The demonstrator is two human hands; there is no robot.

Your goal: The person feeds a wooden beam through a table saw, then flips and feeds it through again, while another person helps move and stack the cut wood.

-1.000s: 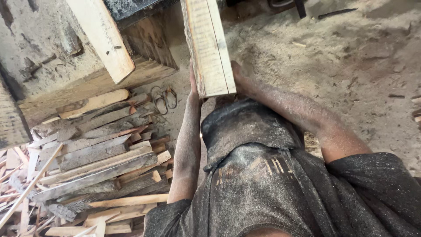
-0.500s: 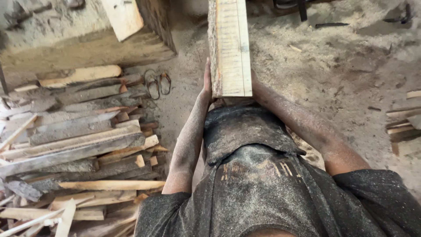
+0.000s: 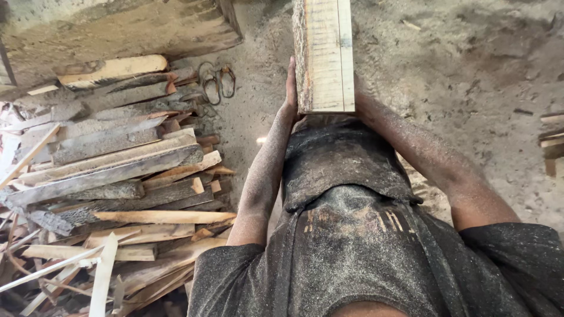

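I hold a thick wooden plank (image 3: pixel 325 53) out in front of my body, its pale sawn face up and rough bark along its left edge. My left hand (image 3: pixel 290 88) presses flat against the plank's left side near its end. My right hand (image 3: pixel 359 101) is mostly hidden under and behind the plank's right side; only the wrist shows. Both forearms and my dark shirt are dusted with sawdust.
A heap of offcut slabs and strips (image 3: pixel 111 176) lies on the ground to my left. Behind it stands a big timber block (image 3: pixel 117 29). Metal wire loops (image 3: pixel 214 82) lie on the sawdust floor. More wood scraps (image 3: pixel 552 144) sit at the right edge.
The view has shifted left and down, so the plank sits further right and more upright in frame. The angled pale board at top left has left the view. My grip is unchanged.
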